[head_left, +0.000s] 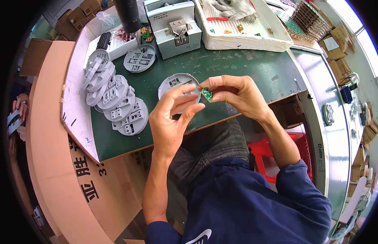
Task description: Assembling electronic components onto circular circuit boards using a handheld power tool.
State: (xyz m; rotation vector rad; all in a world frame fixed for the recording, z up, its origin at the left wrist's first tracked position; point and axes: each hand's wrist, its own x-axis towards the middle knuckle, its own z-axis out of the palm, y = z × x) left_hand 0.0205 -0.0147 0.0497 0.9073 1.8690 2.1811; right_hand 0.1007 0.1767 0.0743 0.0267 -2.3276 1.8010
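Note:
Between the thumb and fingers of my right hand [237, 95] is a small green circuit board [207, 94], pinched at its edge. My left hand [172, 118] is raised close by on the left, its fingers apart and curved, with nothing seen between them. Behind and below both hands a round grey plastic housing [166, 84] lies on the green bench, partly hidden by my left fingers. At the left, several more grey round housings [134, 118] lie overlapped in a leaning row. Another one [139, 59] sits farther back.
A grey machine [174, 30] stands at the back, beside a white tray [245, 42] holding gloves and small boards. A dark cylindrical tool [127, 16] hangs over the far housing. Cardboard [50, 142] borders the bench's left side; a red stool [260, 152] is below at right. At far left, another person's hand [21, 106] shows.

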